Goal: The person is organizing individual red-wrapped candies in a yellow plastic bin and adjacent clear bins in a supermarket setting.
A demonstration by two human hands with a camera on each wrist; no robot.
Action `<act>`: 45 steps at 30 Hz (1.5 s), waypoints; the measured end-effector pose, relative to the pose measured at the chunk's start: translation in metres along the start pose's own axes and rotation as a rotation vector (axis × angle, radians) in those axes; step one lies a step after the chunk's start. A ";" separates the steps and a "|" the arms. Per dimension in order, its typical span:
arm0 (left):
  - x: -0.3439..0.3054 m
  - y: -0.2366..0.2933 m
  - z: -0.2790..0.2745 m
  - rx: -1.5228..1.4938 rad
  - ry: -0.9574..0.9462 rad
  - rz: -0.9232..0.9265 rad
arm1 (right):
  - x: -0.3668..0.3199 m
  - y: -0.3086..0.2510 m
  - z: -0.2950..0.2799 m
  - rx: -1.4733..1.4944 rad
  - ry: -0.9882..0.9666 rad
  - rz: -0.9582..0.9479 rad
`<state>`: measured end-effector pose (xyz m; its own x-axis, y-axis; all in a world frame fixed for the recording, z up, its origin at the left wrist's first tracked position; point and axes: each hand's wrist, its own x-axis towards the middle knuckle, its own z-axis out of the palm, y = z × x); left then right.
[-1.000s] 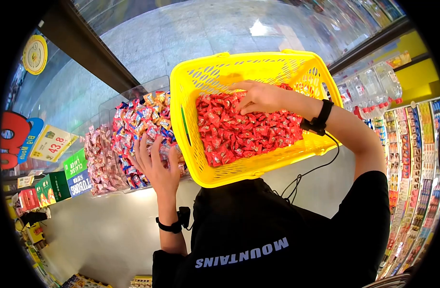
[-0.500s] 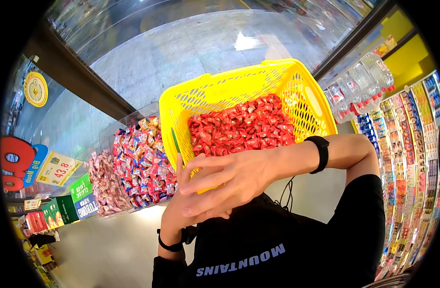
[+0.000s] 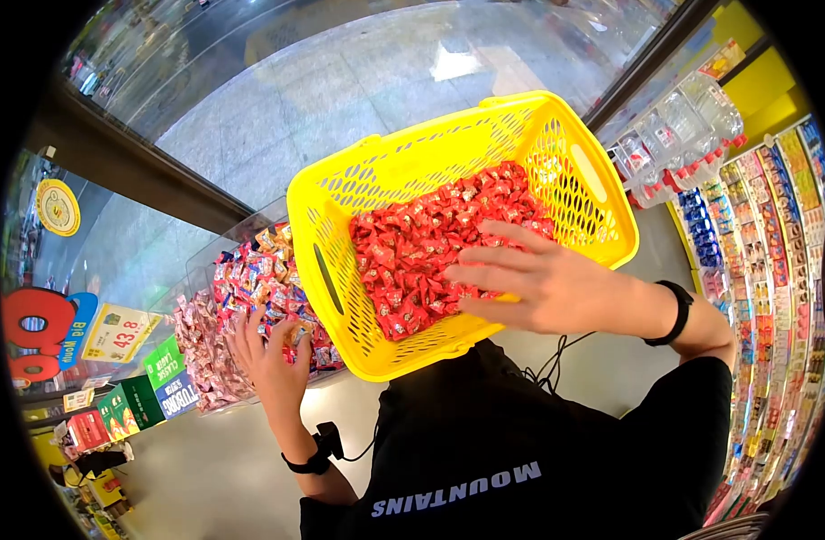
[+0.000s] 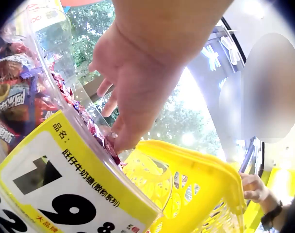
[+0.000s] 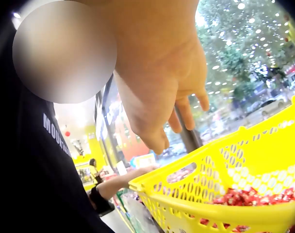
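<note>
The heap of red wrapped candies [image 3: 430, 247] fills the bottom of the yellow perforated plastic basket [image 3: 570, 184]. In the head view the basket's long axis runs from about 8 o'clock up to 2 o'clock. The right hand [image 3: 549, 286] hangs over the heap's 4 o'clock edge, palm down, fingers pointing toward 9 o'clock. Its grip is apart, with the fingers spread and straight and nothing held. The right wrist view agrees, showing an open palm above the basket rim, clear of the candies below. This is by far the nearer hand to the red heap.

Just beside the basket's 8 o'clock wall stands a clear plastic bin [image 3: 237, 236] of mixed red, blue and orange wrapped candies [image 3: 264, 274]. The left hand [image 3: 270, 358] lies at that bin's 6 o'clock end, fingers fanned toward 12 o'clock. Its grip too is apart, and in the left wrist view the fingertips [image 4: 119, 141] touch the topmost candies without closing on any that can be seen. The basket's wall stands between the two hands.

What bears the basket is hidden.

A second clear bin of pink wrapped candies [image 3: 196, 346] stands at 9 o'clock of the mixed one, with a yellow price card [image 3: 115, 331] beyond it. Packs of bottled water [image 3: 682, 135] lie at the basket's 2 o'clock, and stocked shop shelves [image 3: 772, 297] at its 3 o'clock.
</note>
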<state>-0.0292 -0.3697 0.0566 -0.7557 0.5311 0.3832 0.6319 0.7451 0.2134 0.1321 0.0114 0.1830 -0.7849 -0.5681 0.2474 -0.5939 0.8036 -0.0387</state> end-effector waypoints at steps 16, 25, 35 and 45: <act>0.200 0.210 -0.087 -0.236 -0.210 0.771 | -0.131 0.028 0.033 0.051 0.341 0.731; 0.202 0.264 0.165 0.102 -0.936 0.559 | -0.138 0.032 0.037 0.051 0.455 0.754; 0.186 0.240 0.233 0.152 -0.849 0.551 | -0.134 0.035 0.038 0.072 0.401 0.765; 0.199 0.251 0.080 -0.064 -0.396 0.709 | -0.130 0.038 0.036 0.091 0.362 0.714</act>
<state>-0.0346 -0.0442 0.1143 -0.1699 0.9801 0.1031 0.9825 0.1604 0.0947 0.2054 0.1093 0.1150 -0.8836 0.1823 0.4313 0.0050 0.9247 -0.3807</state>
